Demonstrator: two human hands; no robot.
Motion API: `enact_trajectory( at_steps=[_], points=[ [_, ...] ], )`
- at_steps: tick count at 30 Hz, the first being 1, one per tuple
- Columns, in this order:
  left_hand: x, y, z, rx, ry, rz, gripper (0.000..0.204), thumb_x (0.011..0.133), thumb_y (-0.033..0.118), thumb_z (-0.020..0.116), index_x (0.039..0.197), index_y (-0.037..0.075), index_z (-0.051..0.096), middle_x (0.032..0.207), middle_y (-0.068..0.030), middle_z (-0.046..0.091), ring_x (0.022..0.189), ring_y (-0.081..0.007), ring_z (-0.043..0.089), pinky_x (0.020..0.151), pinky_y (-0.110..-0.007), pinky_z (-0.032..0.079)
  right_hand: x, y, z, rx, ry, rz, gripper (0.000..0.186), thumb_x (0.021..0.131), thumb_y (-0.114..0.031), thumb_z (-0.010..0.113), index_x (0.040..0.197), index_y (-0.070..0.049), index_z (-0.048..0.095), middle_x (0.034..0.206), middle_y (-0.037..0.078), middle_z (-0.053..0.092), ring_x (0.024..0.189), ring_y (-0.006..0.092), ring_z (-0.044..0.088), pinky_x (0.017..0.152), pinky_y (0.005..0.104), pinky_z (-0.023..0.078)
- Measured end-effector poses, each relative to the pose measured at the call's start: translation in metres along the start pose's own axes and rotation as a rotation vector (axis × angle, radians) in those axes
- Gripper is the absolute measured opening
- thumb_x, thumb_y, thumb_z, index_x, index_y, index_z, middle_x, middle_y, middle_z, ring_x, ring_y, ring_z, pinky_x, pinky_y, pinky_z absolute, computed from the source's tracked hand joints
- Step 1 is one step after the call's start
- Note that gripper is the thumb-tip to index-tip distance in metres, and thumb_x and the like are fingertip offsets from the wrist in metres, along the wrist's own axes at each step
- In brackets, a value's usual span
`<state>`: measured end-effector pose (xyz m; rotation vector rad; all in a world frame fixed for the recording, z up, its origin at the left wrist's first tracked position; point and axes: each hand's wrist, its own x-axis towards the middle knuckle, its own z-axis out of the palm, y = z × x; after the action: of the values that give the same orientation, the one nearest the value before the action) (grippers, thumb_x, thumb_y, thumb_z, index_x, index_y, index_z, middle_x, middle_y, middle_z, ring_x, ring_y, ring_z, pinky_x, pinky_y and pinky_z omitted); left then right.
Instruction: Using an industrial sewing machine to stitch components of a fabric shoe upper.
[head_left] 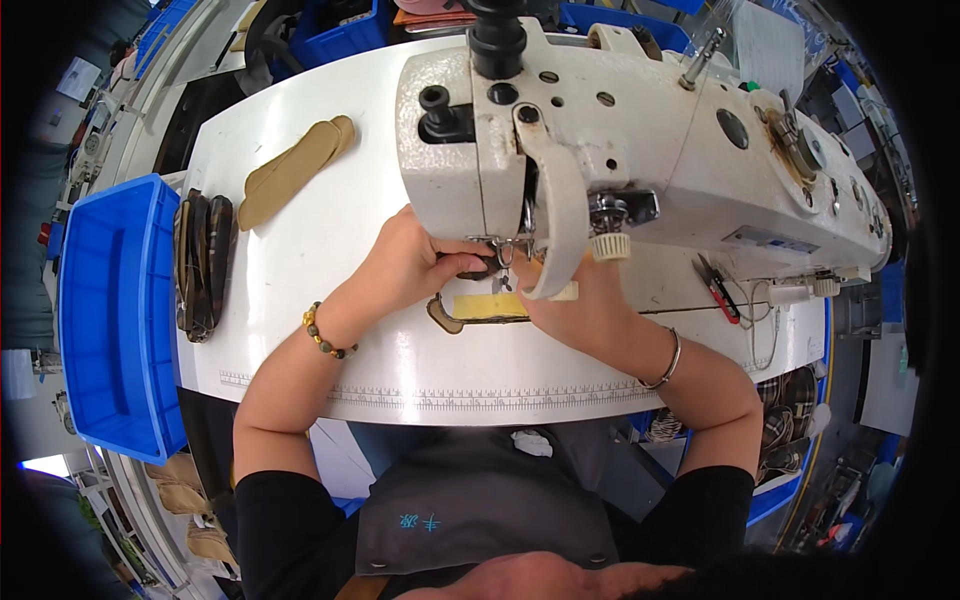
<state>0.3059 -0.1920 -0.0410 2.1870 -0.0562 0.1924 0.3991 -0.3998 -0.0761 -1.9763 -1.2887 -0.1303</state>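
Note:
My left hand (420,262) pinches a small dark piece (474,268) just left of the presser foot (503,252) of a white sewing machine (630,130). My right hand (570,300) is right of the needle area, its fingers mostly hidden behind the machine's white guard. A yellow rectangular strip (485,307) lies on the bed between my hands, with a small tan, dark-edged piece (446,315) at its left end.
Tan cut pieces (290,175) and a stack of dark plaid pieces (200,265) lie on the white table (270,360) at left, beside a blue bin (110,310). Red-handled snips (720,295) and a cord lie at right. More plaid pieces (780,440) sit below the table's right side.

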Motion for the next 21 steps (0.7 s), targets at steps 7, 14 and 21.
enact_trajectory(
  at_steps=[7, 14, 21],
  points=[
    [-0.002, -0.002, 0.003, -0.041, 0.037, -0.017, 0.022, 0.073, 0.008, 0.08, 0.094, 0.012, 0.078, 0.091, -0.0065, 0.074, 0.08, -0.0239, 0.069, 0.074, -0.031, 0.054, 0.002, -0.003, -0.014, -0.078, -0.189, 0.005, 0.006, 0.086, -0.009, 0.072, 0.091, -0.012, 0.074, 0.08, 0.009, 0.07, 0.07, 0.0163, 0.067, 0.059, 0.0305, 0.049],
    [-0.004, -0.005, 0.009, 0.026, 0.052, -0.015, 0.02, 0.07, 0.015, 0.081, 0.09, 0.014, 0.079, 0.088, -0.0042, 0.073, 0.079, -0.0254, 0.067, 0.073, -0.034, 0.054, 0.004, -0.015, -0.012, 0.065, -0.342, 0.176, 0.005, 0.087, -0.008, 0.069, 0.087, -0.007, 0.073, 0.08, 0.008, 0.07, 0.066, 0.0154, 0.065, 0.058, 0.0298, 0.048],
    [0.002, 0.006, 0.006, 0.353, 0.121, 0.146, 0.02, 0.07, 0.02, 0.081, 0.089, 0.017, 0.078, 0.089, -0.0017, 0.072, 0.087, -0.0256, 0.063, 0.078, -0.039, 0.047, -0.008, 0.009, 0.006, -0.526, -0.158, -0.378, 0.013, 0.091, -0.012, 0.067, 0.082, -0.004, 0.07, 0.061, 0.003, 0.061, 0.054, 0.0147, 0.06, 0.05, 0.0285, 0.042]
  ],
)
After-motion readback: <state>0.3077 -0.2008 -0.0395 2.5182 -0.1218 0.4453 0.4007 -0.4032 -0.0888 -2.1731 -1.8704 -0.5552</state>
